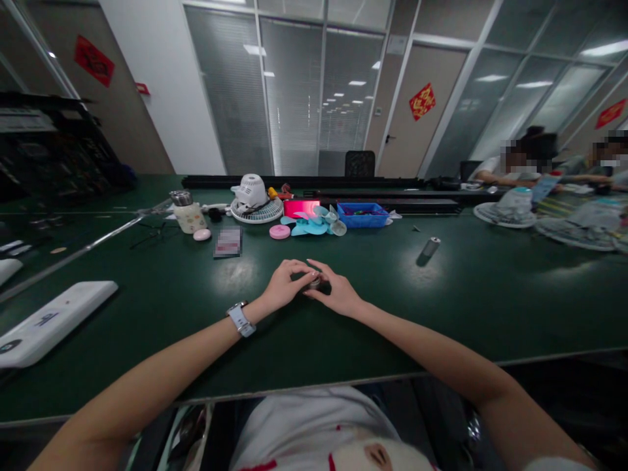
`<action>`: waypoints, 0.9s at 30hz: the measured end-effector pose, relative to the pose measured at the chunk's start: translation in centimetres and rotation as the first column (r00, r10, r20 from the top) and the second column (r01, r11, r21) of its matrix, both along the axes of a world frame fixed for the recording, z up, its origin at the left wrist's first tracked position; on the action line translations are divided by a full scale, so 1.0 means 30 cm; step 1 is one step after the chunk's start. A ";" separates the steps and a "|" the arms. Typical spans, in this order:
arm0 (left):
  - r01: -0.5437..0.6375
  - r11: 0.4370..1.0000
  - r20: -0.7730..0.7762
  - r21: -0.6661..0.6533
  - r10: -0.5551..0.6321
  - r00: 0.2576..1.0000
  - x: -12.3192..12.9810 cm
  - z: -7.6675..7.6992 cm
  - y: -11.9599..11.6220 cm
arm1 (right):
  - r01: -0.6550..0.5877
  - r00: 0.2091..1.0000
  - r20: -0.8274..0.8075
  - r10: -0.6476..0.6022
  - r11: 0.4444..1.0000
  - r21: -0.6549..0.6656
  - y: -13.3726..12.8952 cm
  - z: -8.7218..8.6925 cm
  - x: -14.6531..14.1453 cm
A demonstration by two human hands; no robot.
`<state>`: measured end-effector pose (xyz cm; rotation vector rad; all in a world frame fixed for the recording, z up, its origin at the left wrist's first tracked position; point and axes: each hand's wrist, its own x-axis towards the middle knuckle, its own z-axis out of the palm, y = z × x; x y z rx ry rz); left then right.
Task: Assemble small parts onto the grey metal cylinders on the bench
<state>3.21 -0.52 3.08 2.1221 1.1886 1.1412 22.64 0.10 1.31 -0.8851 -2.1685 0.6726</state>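
My left hand (286, 286), with a watch (240, 319) on its wrist, and my right hand (339, 292) meet over the middle of the green table. Between their fingertips is a small round metallic part (314, 284), low against the tabletop. Fingers of both hands curl around it and cover most of it, so its exact kind cannot be made out. Thumb and fingers of the left are closed on its near top side, while the right cups it from the other side. Off to the right, a silver metal cylinder (432, 246) stands upright.
Behind the hands are blue fan blades (314, 224), a pink round lid (279, 231), a blue tray (362, 216) of small parts, a white fan (252, 199) and a bottle (187, 214). A white casing (59, 320) lies left. People sit at the far right.
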 end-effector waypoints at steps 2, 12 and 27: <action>-0.052 0.998 0.034 0.019 0.051 0.998 -0.012 0.013 0.006 | 0.004 1.000 -0.005 -0.004 1.000 -0.011 -0.004 0.002 -0.002; -0.106 0.989 -0.202 -0.108 0.082 0.976 -0.119 -0.082 0.053 | 0.178 0.974 -0.139 -0.180 0.984 -0.022 0.071 0.015 0.067; -0.376 0.912 0.120 -0.167 0.397 0.910 -0.105 -0.102 0.059 | 0.930 0.346 0.223 -0.912 0.365 0.049 0.350 0.028 0.640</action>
